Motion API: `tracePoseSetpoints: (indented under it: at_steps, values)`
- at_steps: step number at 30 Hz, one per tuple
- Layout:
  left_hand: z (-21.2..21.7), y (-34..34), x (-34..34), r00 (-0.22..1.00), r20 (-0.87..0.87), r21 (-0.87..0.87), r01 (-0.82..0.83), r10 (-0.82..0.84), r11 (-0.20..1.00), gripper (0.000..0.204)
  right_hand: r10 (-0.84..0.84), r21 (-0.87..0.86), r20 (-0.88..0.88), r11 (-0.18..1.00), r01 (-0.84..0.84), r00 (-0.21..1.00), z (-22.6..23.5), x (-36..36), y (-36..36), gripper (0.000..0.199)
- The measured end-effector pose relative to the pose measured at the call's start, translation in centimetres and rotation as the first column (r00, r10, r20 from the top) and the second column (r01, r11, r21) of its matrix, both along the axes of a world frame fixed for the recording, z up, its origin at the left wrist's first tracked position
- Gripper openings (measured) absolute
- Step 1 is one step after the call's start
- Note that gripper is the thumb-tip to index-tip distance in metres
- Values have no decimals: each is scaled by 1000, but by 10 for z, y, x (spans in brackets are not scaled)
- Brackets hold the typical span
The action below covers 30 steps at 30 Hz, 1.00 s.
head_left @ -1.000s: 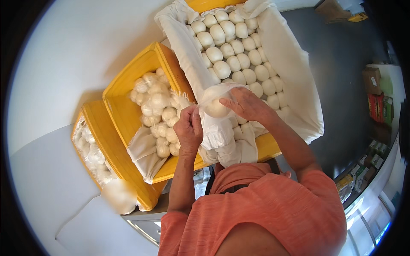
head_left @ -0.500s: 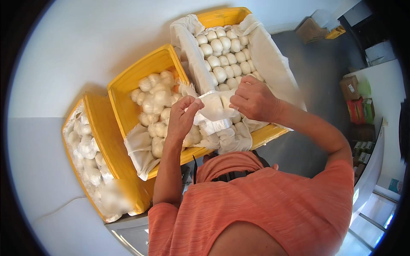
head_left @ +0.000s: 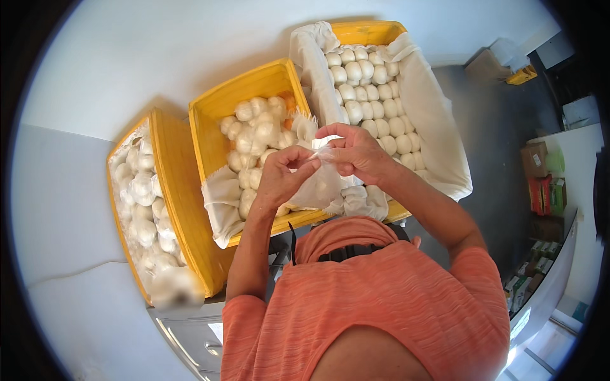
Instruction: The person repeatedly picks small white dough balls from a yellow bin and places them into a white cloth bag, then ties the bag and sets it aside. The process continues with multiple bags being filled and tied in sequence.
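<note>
My left hand (head_left: 284,176) and my right hand (head_left: 359,154) meet over the front of the middle crate, fingertips pinching the gathered top of a clear plastic bag (head_left: 316,190). Below my fingers hangs the bag's body, with pale round shapes faintly visible through it. Just beyond my right hand, rows of white steamed buns (head_left: 367,94) fill a cloth-lined yellow crate (head_left: 365,32). Near my left hand, bagged buns (head_left: 257,120) lie heaped in the middle yellow crate (head_left: 244,87).
A third yellow crate (head_left: 184,184), on the left, holds more bagged buns (head_left: 143,190). White cloth (head_left: 222,197) drapes over the middle crate's front corner. Cardboard boxes (head_left: 535,159) and packages (head_left: 540,193) stand along the right side, past the grey floor (head_left: 470,101).
My hands were apart, stretching the bag between them; now they have come together at its bunched top. The view has shifted, so the crates appear farther right.
</note>
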<state>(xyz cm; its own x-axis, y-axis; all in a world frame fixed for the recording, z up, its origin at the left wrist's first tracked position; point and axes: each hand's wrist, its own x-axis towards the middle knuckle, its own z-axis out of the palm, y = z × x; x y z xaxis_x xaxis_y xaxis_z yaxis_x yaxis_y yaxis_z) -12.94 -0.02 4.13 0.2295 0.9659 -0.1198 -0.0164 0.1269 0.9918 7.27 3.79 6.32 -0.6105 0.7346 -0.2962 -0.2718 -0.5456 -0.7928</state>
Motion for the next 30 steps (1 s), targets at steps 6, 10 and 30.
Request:
tracePoseSetpoints:
  at_steps: [6,10,30]
  values:
    - [-24,-20,-30,856,469,-172,-154,219,973,22,-133,227,127,969,102,983,-56,36,6,22]
    - [-13,-29,-10,860,491,-199,-47,141,979,18,83,95,-154,993,-69,985,-42,24,-4,38]
    - [10,-17,-34,820,-466,444,-109,333,889,64,-333,870,145,491,40,932,43,-19,32,40]
